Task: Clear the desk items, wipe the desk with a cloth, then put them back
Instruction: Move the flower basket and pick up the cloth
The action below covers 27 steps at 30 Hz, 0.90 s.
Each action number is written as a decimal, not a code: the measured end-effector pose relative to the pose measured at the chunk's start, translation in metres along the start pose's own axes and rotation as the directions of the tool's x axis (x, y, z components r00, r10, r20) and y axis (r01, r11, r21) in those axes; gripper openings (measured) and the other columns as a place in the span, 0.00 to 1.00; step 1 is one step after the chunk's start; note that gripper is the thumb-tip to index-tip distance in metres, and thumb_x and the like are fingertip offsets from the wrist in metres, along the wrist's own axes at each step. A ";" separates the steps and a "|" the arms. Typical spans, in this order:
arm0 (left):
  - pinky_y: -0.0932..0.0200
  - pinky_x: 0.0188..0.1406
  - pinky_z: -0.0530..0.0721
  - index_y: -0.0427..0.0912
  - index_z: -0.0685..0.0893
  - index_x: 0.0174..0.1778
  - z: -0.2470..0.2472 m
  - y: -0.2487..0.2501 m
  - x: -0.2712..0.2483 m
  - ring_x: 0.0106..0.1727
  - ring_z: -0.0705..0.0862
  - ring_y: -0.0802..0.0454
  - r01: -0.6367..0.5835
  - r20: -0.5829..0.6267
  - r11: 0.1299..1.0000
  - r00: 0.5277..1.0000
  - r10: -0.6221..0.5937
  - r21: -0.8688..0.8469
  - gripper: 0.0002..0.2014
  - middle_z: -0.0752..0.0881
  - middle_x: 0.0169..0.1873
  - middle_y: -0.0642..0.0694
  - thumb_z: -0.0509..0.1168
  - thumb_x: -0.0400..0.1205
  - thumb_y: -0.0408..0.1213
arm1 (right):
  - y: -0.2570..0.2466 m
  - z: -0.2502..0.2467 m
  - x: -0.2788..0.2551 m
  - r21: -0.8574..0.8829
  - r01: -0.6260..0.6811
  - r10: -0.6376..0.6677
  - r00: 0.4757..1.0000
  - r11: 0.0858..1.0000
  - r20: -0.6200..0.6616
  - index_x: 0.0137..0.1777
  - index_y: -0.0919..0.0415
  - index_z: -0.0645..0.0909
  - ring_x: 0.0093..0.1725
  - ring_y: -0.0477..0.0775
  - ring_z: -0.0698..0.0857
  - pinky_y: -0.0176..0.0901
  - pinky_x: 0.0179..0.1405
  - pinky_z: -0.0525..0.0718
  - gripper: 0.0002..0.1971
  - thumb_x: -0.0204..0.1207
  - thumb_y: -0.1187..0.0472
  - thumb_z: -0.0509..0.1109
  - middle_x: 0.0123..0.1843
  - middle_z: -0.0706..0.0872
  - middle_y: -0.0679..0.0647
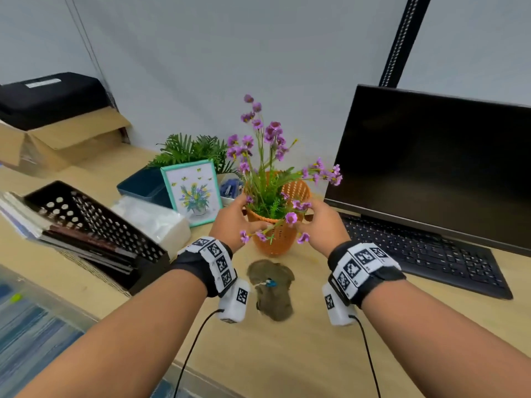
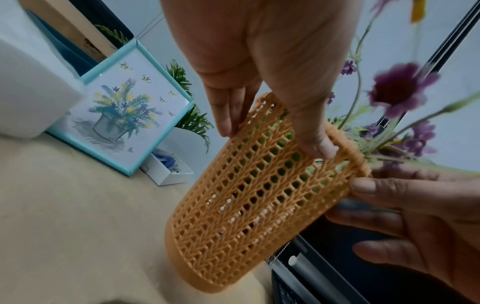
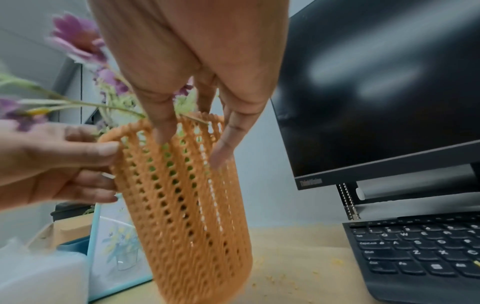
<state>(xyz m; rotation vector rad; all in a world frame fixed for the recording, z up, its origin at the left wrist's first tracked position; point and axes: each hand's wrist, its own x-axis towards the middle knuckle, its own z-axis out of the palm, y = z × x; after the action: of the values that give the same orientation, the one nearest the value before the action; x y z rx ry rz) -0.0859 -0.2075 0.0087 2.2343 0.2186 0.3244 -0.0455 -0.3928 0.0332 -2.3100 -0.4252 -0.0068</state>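
An orange woven basket [image 1: 277,238] of purple flowers [image 1: 270,133] stands out at the middle of the wooden desk [image 1: 287,354], slightly tilted. My left hand [image 1: 237,218] grips its left side near the rim, and my right hand [image 1: 319,221] grips the right side. In the left wrist view the thumb and fingers [image 2: 226,117] clamp the basket [image 2: 246,205] below the rim. The right wrist view shows the same hold on the basket [image 3: 187,216]. Whether its base touches the desk I cannot tell. A crumpled grey-brown cloth [image 1: 271,288] lies on the desk between my wrists.
A teal-framed flower picture [image 1: 192,192], a white tissue pack [image 1: 155,218], a black perforated tray [image 1: 92,222] with books, a dark blue box [image 1: 143,183] and a green plant [image 1: 189,149] crowd the left. A monitor [image 1: 431,162] and a keyboard [image 1: 425,254] fill the right.
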 end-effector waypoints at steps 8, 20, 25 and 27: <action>0.61 0.42 0.73 0.42 0.77 0.62 -0.007 0.003 0.058 0.45 0.80 0.49 0.023 -0.057 0.999 0.998 -0.022 0.028 0.26 0.80 0.43 0.50 0.77 0.72 0.46 | 0.024 0.027 -0.004 -0.137 -0.123 0.155 0.955 0.983 0.253 0.78 0.50 0.61 0.52 0.53 0.85 0.44 0.55 0.80 0.33 0.74 0.57 0.72 0.67 0.80 0.53; 0.55 0.48 0.78 0.46 0.78 0.67 0.039 0.001 0.172 0.55 0.85 0.38 0.015 -0.105 0.986 0.995 0.002 0.163 0.16 0.87 0.55 0.39 0.61 0.82 0.34 | 0.050 0.065 -0.002 -0.286 0.501 0.023 0.467 0.817 0.884 0.79 0.39 0.63 0.82 0.63 0.55 0.58 0.79 0.60 0.31 0.78 0.52 0.69 0.85 0.50 0.55; 0.56 0.43 0.75 0.45 0.79 0.64 0.047 -0.017 0.209 0.50 0.84 0.38 0.052 -0.123 0.979 0.992 -0.028 0.198 0.14 0.87 0.51 0.38 0.60 0.83 0.35 | 0.068 0.074 0.022 -0.321 0.530 0.032 0.482 0.785 0.875 0.77 0.45 0.70 0.78 0.64 0.63 0.60 0.74 0.68 0.28 0.77 0.52 0.70 0.82 0.61 0.58; 0.56 0.41 0.77 0.47 0.79 0.64 0.049 -0.029 0.220 0.48 0.84 0.39 0.089 -0.135 0.971 0.989 -0.060 0.223 0.15 0.87 0.51 0.38 0.57 0.83 0.32 | 0.074 0.078 0.026 -0.330 0.514 0.023 0.515 0.792 0.857 0.75 0.47 0.73 0.75 0.64 0.66 0.60 0.71 0.71 0.27 0.75 0.51 0.71 0.81 0.64 0.57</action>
<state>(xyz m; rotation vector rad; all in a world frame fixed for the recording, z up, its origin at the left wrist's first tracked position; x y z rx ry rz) 0.1367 -0.1670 -0.0087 2.4266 0.4261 0.4194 -0.0083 -0.3777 -0.0698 -2.6509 -1.4431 1.0133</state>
